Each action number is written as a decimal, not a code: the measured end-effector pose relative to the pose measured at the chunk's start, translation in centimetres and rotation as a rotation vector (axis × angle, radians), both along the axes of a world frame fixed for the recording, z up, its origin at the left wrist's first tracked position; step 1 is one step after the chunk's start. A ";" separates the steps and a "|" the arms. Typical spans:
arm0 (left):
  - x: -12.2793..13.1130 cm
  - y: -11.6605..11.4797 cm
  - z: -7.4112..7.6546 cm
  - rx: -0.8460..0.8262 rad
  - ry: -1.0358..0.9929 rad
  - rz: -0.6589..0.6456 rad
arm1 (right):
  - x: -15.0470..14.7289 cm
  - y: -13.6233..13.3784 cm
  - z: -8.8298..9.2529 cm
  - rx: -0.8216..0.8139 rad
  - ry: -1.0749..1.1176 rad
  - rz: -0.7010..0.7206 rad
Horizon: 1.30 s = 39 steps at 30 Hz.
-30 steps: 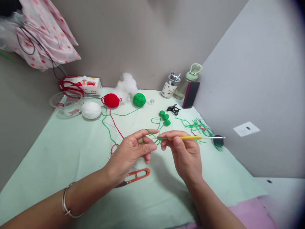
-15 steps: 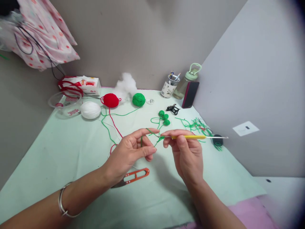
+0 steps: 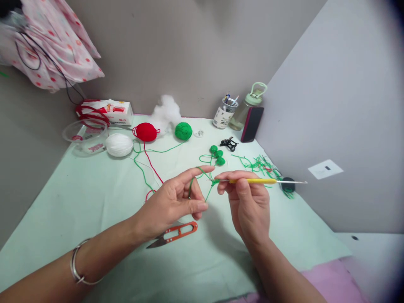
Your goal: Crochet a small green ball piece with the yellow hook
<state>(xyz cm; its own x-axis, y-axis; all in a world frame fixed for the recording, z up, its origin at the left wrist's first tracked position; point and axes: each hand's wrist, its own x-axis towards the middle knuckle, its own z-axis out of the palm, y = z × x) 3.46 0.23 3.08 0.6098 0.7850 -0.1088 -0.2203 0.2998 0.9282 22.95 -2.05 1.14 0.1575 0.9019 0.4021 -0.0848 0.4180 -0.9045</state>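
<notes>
Mint tablecloth, grey walls, yellow hook

A yellow-handled hook (metal at both ends) sits nearly level, green yarn gathered at its left shaft.

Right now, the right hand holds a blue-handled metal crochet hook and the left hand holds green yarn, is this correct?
Not blue: the head view shows a yellow-handled metal crochet hook in the right hand. The left hand holds green yarn.

There stands the green-lidded bottle, phone leaning beside it, pen cup alongside, black claw clip in front!
</notes>
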 end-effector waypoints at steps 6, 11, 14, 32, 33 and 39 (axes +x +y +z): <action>0.2 0.0 0.0 -0.069 0.019 0.029 | 0.2 0.0 0.0 0.025 -0.018 0.004; 0.7 -0.2 -0.3 -0.060 -0.059 0.147 | 0.2 -0.3 -0.1 0.089 -0.116 0.004; 1.0 -0.4 -0.6 -0.090 -0.047 0.167 | -0.3 -0.4 0.0 0.152 -0.188 0.007; 1.5 -1.6 0.1 -0.220 -0.143 0.251 | -1.0 -1.1 -0.2 0.104 -0.162 0.025; 1.5 -1.8 0.1 -0.216 -0.149 0.260 | -1.0 -1.3 -0.3 0.099 -0.154 0.024; 1.6 -3.7 0.8 -0.198 -0.148 0.290 | -1.3 -2.8 -0.1 0.078 -0.094 0.032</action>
<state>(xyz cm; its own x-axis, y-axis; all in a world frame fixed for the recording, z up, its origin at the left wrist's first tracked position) 5.09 -3.48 3.91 0.3856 0.9000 -0.2032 -0.4497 0.3757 0.8103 21.63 -4.87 1.01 0.0879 0.8711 0.4832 -0.0154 0.4862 -0.8737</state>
